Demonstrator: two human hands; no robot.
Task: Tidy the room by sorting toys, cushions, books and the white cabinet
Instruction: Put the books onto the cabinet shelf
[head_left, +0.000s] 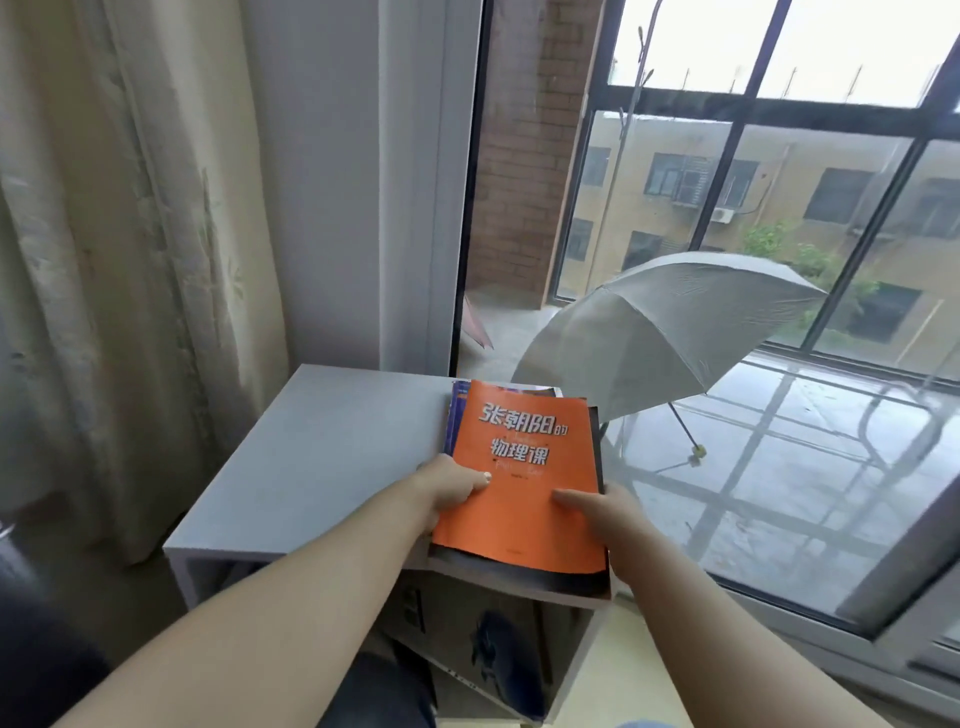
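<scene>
An orange book with white lettering lies on top of a stack of books at the right end of the white cabinet. My left hand grips the stack's left edge, thumb on the orange cover. My right hand holds the right edge, its thumb lying across the cover. A blue book edge shows under the orange one at the far left of the stack.
A cream curtain hangs to the left of the cabinet. Behind the glass on the right, an open grey umbrella sits on the balcony floor. Dark items sit in the cabinet's open shelf below.
</scene>
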